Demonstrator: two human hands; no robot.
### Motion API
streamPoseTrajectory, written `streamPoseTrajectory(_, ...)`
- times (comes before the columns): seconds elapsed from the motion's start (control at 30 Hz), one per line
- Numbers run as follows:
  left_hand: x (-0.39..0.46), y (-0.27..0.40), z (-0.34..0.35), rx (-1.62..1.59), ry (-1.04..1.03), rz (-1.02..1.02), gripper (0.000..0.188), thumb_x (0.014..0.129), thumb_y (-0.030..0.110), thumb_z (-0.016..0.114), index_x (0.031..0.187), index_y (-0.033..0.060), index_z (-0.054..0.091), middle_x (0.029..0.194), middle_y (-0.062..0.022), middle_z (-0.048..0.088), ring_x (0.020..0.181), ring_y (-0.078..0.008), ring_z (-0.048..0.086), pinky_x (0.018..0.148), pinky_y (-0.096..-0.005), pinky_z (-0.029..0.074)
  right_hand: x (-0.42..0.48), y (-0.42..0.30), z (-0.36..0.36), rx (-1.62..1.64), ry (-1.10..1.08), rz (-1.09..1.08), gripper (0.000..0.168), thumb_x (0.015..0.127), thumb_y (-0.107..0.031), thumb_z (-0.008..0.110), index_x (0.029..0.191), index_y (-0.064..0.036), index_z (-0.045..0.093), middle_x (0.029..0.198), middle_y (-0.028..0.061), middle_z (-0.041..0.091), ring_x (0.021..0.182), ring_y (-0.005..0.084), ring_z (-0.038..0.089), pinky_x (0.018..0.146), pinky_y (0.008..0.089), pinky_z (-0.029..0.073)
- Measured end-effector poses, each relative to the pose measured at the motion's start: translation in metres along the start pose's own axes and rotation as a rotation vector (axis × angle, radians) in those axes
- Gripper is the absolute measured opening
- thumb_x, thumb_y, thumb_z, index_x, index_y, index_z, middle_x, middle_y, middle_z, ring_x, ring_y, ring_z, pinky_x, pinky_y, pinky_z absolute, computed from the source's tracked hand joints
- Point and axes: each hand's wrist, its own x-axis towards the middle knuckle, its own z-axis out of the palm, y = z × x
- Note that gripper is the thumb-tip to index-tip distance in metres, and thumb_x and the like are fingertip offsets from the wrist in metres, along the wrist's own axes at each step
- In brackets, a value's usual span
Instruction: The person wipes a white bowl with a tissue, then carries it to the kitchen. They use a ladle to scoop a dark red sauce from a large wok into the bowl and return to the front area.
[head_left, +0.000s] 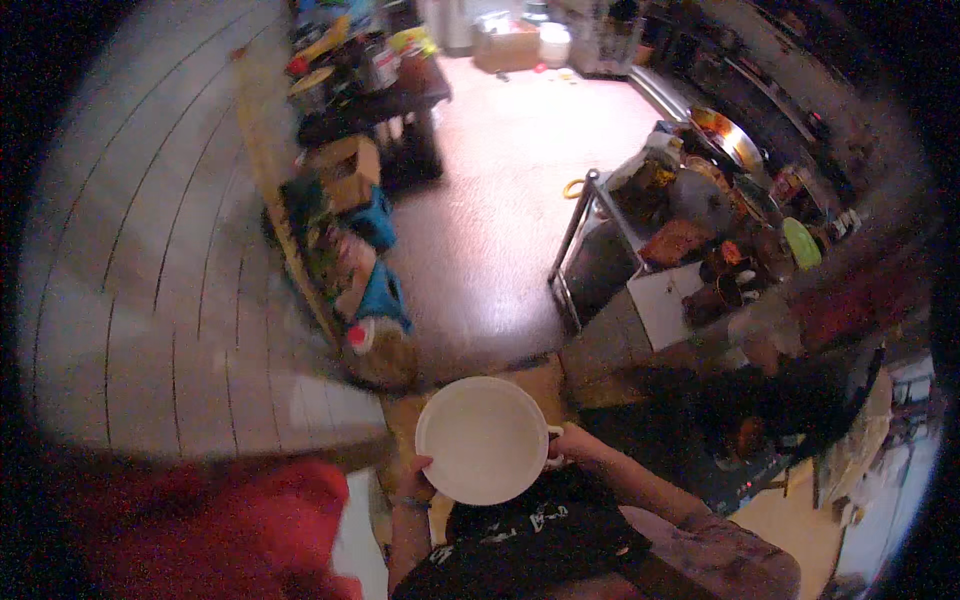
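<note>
In front of my body I hold a round white vessel (484, 442) with a side handle (556, 444). Its pale round face points up at me; whether that is a lid or the inside is too blurred to tell. My right hand (571, 442) grips the handle. On the opposite side, my left hand (417, 477) clasps the rim, the thumb lying over the edge. A dark garment (525, 536) bearing white writing covers my front, just below the vessel.
To the right, a metal-framed rack (600, 217) stands beside a cluttered counter with a shiny metal pan (726, 137). Boxes and bottles line the left wall, including a cardboard box (352, 169). Brown floor (480, 225) runs between them. Red fabric (247, 525) fills the lower left.
</note>
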Motion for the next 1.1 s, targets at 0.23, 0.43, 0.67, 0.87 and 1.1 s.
streamPoseTrajectory(0.23, 0.148, 0.148, 0.066, 0.083, 0.080, -0.127, 0.057, 0.063, 0.018, 0.056, 0.114, 0.0013, 0.037, 0.106, -0.0133, 0.048, 0.096, -0.0270, 0.048, 0.078, -0.0424, 0.043, 0.150, -0.145, -0.071, -0.098, 0.008, 0.067, 0.023, 0.060, -0.004, 0.058, 0.083, -0.001, 0.060, 0.062, 0.0076, 0.057, 0.052, 0.0133, 0.053, 0.044, 0.0242, 0.042)
streamPoseTrajectory(0.43, 0.248, 0.242, 0.198, 0.074, 0.010, 0.194, 0.059, 0.060, 0.016, 0.053, 0.114, 0.0009, 0.036, 0.108, -0.0142, 0.047, 0.096, -0.0278, 0.048, 0.078, -0.0415, 0.044, 0.282, -0.236, -0.123, -0.189, -0.008, -0.113, 0.016, 0.061, -0.007, 0.057, 0.075, 0.001, 0.061, 0.063, 0.0096, 0.058, 0.054, 0.0142, 0.053, 0.047, 0.0291, 0.041)
streamPoseTrajectory(0.67, 0.456, 0.372, 0.186, 0.235, -0.031, -0.017, 0.051, 0.065, 0.019, 0.055, 0.109, -0.0031, 0.041, 0.097, -0.0158, 0.053, 0.085, -0.0245, 0.055, 0.076, -0.0354, 0.047, 0.445, -0.337, -0.195, -0.140, 0.076, -0.064, 0.020, 0.065, -0.008, 0.055, 0.082, 0.003, 0.058, 0.073, 0.0089, 0.059, 0.065, 0.0150, 0.055, 0.061, 0.0294, 0.044)
streamPoseTrajectory(0.87, 0.628, 0.467, 0.284, 0.274, -0.198, -0.194, 0.054, 0.065, 0.020, 0.055, 0.113, 0.0003, 0.039, 0.099, -0.0147, 0.052, 0.085, -0.0238, 0.054, 0.074, -0.0341, 0.047, 0.522, -0.423, -0.265, 0.262, 0.258, -0.137, 0.024, 0.065, 0.007, 0.048, 0.088, 0.006, 0.052, 0.074, 0.0149, 0.057, 0.059, 0.0222, 0.058, 0.052, 0.0312, 0.049)
streamPoseTrajectory(1.1, 0.823, 0.524, 0.380, 0.388, -0.317, -0.195, 0.057, 0.065, 0.019, 0.055, 0.115, -0.0010, 0.036, 0.102, -0.0125, 0.049, 0.090, -0.0198, 0.051, 0.079, -0.0321, 0.042, 0.586, -0.546, -0.367, 0.421, 0.423, -0.021, 0.029, 0.058, 0.012, 0.040, 0.086, 0.012, 0.049, 0.067, 0.0184, 0.055, 0.054, 0.0271, 0.057, 0.045, 0.0329, 0.048)
